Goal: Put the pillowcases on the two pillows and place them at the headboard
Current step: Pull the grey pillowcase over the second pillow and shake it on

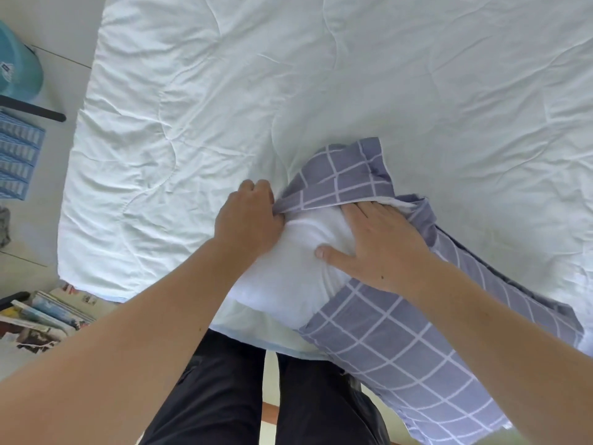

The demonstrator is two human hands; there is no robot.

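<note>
One pillow (288,277) lies half-cased at the bed's (224,91) near edge, so we're mid-stuffing: left hand (248,216) pinches the checked pillowcase (401,358) hem, right hand (382,245) presses flat on the filling; next we'd tug the hem over the bare corner.

1. A single head-worn view looks steeply down, close over the bed (288,75), which fills most of the frame.
2. The floor (48,236) runs down the left edge.

Pale quilt (321,75) covering bed; teal bucket (17,62), stacked magazines (48,313) on floor at left.
</note>
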